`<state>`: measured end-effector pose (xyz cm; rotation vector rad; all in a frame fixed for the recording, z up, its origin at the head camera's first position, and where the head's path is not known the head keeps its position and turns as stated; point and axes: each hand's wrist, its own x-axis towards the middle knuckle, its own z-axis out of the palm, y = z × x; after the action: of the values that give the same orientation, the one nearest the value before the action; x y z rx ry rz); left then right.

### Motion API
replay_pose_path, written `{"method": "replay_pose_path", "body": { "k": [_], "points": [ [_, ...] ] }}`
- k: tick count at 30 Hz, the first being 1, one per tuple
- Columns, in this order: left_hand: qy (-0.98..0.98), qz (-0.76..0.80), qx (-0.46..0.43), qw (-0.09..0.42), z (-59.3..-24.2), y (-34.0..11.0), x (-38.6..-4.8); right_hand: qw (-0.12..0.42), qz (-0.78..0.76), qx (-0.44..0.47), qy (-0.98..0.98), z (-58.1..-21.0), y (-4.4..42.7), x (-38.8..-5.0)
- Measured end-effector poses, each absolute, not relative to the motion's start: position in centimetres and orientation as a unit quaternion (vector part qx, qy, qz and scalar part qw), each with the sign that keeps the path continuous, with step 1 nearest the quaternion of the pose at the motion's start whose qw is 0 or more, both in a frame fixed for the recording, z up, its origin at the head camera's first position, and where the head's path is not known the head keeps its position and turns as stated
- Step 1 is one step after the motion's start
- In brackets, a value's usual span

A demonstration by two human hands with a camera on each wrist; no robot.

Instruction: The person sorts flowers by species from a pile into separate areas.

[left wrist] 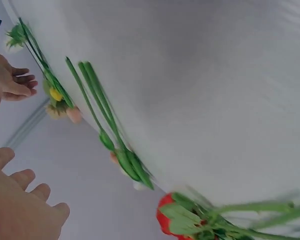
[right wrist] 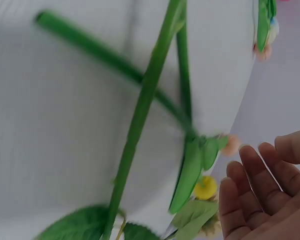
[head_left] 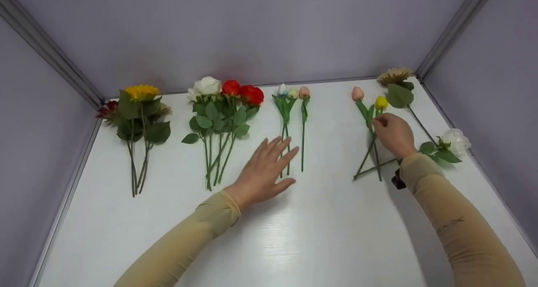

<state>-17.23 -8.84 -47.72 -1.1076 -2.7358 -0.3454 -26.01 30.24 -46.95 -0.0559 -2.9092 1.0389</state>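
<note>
My left hand (head_left: 262,173) is spread with straight fingers above the lower stems of two tulips, one blue-white (head_left: 282,90) and one pale yellow-white (head_left: 293,93). A pink tulip (head_left: 303,93) lies just to their right. My right hand (head_left: 394,133) hovers by a yellow tulip (head_left: 381,103) and another pink tulip (head_left: 357,93), whose stems cross. In the right wrist view its fingers (right wrist: 255,195) are loosely bent, with nothing between them. Under the right wrist passes the stem of a white rose (head_left: 455,143); part of it is hidden.
Sunflowers and dark red blooms lie at the far left, with a yellow sunflower (head_left: 142,93) on top. Beside them is a group of white roses (head_left: 207,86) and red roses (head_left: 252,95). A beige sunflower (head_left: 395,75) lies at the back right. Grey walls enclose the white table (head_left: 277,240).
</note>
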Motion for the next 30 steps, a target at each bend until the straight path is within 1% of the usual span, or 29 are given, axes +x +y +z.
{"method": "replay_pose_path", "body": {
  "k": [4,7,10,13,16,18,21,30],
  "points": [
    [-0.902,-0.1,-0.412,0.076,-48.2,-6.0,-15.7,0.009,0.311,-0.041,-0.949,-47.1,33.2,-26.0],
    [-0.895,-0.079,-0.435,0.063,-48.6,-3.9,-14.7,-0.031,0.311,-0.051,-0.948,-47.2,34.4,-26.2],
    [-0.889,-0.057,-0.453,0.042,-49.2,-2.0,-13.8,-0.094,0.327,-0.05,-0.939,-47.2,34.6,-26.5],
    [-0.882,-0.038,-0.469,0.023,-49.7,-0.4,-13.1,-0.179,0.333,-0.052,-0.924,-47.0,34.3,-27.0],
    [-0.876,-0.029,-0.481,0.015,-50.1,0.7,-12.7,-0.257,0.309,-0.047,-0.915,-46.7,33.9,-27.4],
    [-0.874,-0.03,-0.484,0.011,-50.2,1.2,-12.5,-0.289,0.292,-0.047,-0.91,-46.5,33.6,-27.4],
    [-0.874,-0.042,-0.484,0.004,-50.4,1.3,-12.3,-0.3,0.287,-0.045,-0.909,-46.4,33.1,-27.0],
    [-0.877,-0.082,-0.473,0.004,-50.1,0.7,-12.5,-0.269,0.382,-0.075,-0.881,-47.1,32.8,-25.9]
  ]
}}
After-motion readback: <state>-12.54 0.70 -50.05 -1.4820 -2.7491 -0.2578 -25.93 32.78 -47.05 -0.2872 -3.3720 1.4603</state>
